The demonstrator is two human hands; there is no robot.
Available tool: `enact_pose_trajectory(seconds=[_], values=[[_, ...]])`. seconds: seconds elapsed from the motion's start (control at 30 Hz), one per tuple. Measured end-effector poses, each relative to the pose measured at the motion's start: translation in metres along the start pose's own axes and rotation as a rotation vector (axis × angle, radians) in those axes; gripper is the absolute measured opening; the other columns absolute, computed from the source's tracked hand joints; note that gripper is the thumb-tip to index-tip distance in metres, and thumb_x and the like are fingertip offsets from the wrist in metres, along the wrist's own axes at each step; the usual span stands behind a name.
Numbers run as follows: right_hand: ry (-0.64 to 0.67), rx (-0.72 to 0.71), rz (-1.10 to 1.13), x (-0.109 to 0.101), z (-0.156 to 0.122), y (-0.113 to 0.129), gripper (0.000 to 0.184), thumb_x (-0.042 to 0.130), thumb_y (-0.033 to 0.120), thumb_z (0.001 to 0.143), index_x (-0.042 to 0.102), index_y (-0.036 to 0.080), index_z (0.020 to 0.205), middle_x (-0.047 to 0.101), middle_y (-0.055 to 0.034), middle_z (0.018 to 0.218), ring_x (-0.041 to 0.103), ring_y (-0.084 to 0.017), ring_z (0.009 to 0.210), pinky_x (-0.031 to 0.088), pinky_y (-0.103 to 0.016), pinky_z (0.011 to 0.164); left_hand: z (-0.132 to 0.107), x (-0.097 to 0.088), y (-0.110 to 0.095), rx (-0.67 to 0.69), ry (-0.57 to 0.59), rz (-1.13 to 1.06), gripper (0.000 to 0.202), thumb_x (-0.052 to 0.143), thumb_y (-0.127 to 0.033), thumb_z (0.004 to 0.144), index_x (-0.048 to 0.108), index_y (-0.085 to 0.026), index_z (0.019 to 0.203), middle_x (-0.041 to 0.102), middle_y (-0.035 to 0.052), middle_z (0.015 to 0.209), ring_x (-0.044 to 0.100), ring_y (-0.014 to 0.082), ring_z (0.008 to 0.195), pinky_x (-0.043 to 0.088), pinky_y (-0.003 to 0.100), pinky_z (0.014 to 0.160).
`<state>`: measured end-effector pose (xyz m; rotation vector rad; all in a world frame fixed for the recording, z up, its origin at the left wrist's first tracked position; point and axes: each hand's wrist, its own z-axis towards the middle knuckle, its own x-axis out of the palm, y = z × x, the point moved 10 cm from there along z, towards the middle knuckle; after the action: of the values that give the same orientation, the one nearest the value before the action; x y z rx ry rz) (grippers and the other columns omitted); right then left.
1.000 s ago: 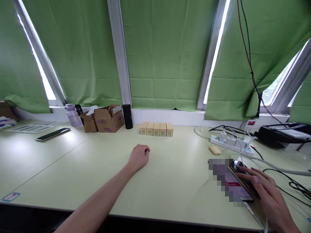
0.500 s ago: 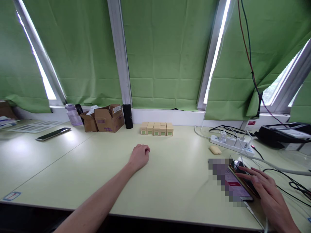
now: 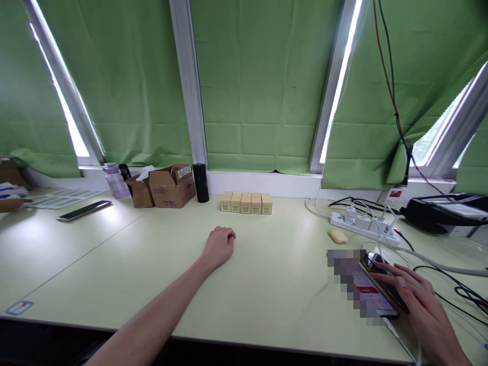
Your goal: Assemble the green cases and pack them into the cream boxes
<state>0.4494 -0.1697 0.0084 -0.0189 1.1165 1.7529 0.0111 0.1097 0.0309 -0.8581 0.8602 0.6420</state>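
My left hand (image 3: 220, 246) rests on the pale table with its fingers curled in; I see nothing in it. Beyond it stands a row of several small tan boxes (image 3: 246, 203) with green-edged labels. On the right, my right hand (image 3: 419, 292) lies with fingers stretched out over a dark phone (image 3: 387, 277), fingertips at its upper part. Another phone with a lit screen (image 3: 368, 291) lies beside it, partly blurred by blocks. A cream rounded case (image 3: 338, 236) sits a little farther back.
A white power strip (image 3: 364, 226) with plugs and tangled cables (image 3: 457, 284) occupies the right side. Back left are an open cardboard box (image 3: 168, 189), a black cylinder (image 3: 200, 183), a purple bottle (image 3: 115, 180) and another phone (image 3: 84, 210). A black device (image 3: 446, 211) stands far right.
Both my hands keep their places. At the far left edge, a brownish shape has come into view over the table; I cannot tell what it is.
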Motion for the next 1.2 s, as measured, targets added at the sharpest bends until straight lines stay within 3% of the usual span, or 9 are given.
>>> enact_pose_trajectory(seconds=[0.9,1.2], values=[[0.039,-0.001,-0.034,0.0024,-0.0014,-0.0019,0.056,0.043,0.064,0.096,0.085,0.026,0.095,0.07,-0.0086,0.132,0.046,-0.043,0.136,0.029,-0.066,0.119,-0.0004,0.0011,0.0002,0.009,0.005,0.001,0.024,0.048,-0.014,0.089,0.07,-0.021,0.085,0.076,0.0067,0.091,0.065,0.0264,0.097,0.05,0.039,0.088],[0.048,0.021,-0.055,0.003,-0.0002,-0.0044,0.052,0.047,0.061,0.094,0.083,0.028,0.078,0.072,-0.0073,0.132,0.047,-0.044,0.136,0.029,-0.068,0.118,-0.0001,0.0005,0.0003,0.013,-0.002,-0.003,0.023,0.05,-0.014,0.087,0.071,-0.022,0.085,0.076,0.0068,0.09,0.065,0.0268,0.098,0.05,0.038,0.087]])
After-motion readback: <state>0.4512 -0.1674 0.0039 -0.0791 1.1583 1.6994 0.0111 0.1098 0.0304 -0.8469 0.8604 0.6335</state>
